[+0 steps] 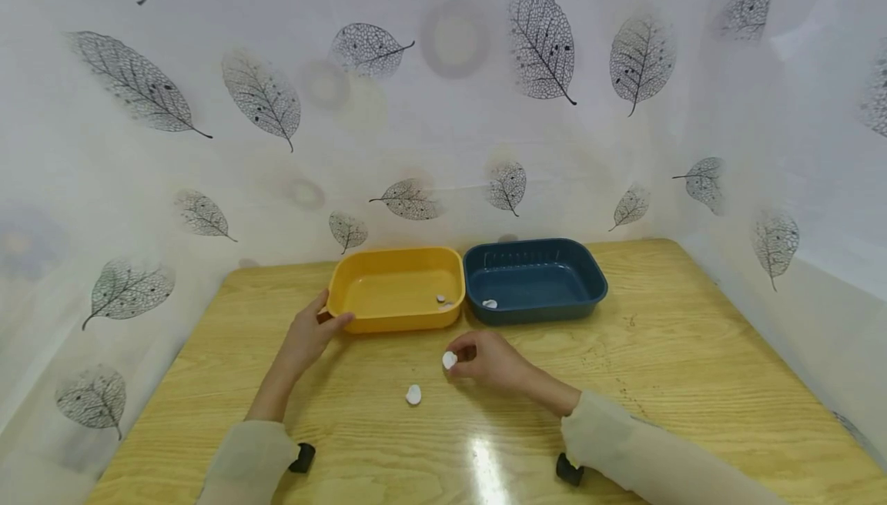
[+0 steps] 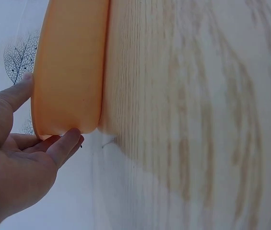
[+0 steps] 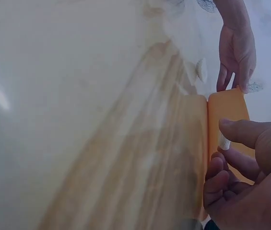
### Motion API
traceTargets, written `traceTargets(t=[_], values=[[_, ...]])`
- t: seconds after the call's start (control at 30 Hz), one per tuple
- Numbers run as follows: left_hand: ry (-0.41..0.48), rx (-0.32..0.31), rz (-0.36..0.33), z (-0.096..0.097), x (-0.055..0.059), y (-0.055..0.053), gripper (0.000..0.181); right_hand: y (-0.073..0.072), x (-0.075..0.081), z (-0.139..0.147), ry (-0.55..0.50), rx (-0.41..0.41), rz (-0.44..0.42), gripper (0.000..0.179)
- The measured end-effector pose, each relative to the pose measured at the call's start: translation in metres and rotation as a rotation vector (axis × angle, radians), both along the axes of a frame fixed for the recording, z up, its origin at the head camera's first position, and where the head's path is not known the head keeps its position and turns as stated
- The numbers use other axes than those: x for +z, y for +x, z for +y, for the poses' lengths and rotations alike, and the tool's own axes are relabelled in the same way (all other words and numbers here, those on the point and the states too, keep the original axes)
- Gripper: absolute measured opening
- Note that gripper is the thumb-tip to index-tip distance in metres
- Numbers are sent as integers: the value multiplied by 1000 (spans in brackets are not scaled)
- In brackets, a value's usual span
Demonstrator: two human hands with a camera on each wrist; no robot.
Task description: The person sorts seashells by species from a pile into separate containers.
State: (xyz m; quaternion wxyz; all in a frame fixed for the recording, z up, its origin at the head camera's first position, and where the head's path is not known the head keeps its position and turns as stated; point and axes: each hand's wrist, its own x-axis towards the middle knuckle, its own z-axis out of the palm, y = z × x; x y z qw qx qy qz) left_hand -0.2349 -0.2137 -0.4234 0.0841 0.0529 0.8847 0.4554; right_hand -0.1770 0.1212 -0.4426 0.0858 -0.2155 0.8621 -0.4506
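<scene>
My left hand (image 1: 313,331) rests against the front left corner of the yellow tub (image 1: 396,289), thumb and fingers straight along its wall (image 2: 68,76). My right hand (image 1: 485,356) pinches a small white shell-like piece (image 1: 450,359) just above the table, in front of the tubs; its edge (image 3: 225,142) shows between thumb and fingers in the right wrist view. A second white piece (image 1: 413,394) lies on the table nearer to me. The yellow tub holds two small pieces (image 1: 443,301). The dark blue tub (image 1: 533,280) holds one (image 1: 490,303).
The two tubs stand side by side at the back of a wooden table (image 1: 693,351). A white curtain printed with leaves (image 1: 443,105) closes in the back and both sides.
</scene>
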Motion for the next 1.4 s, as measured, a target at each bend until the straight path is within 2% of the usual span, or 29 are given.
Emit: traceTargets(t=[0.2,0.37,0.63,0.73,0.97,1.17,1.4], values=[[-1,5,2,-1,0,0,89,-4,15,13,18,-19,40,20],[-8,-1,10,0,0,0,90,-10,28,27,18,-81,70,25],[3,-1,17,0,-1,-1,88,-15,53,49,-2,-172,59,32],[6,1,19,0,0,-2,87,-20,59,57,10,-207,78,34],[12,-1,14,-1,-2,-1,87,-35,59,82,32,-314,101,35],[19,2,10,-1,-2,-1,88,-45,52,103,116,-407,145,35],[23,0,9,-1,-1,-1,88,-52,44,115,168,-468,174,37]])
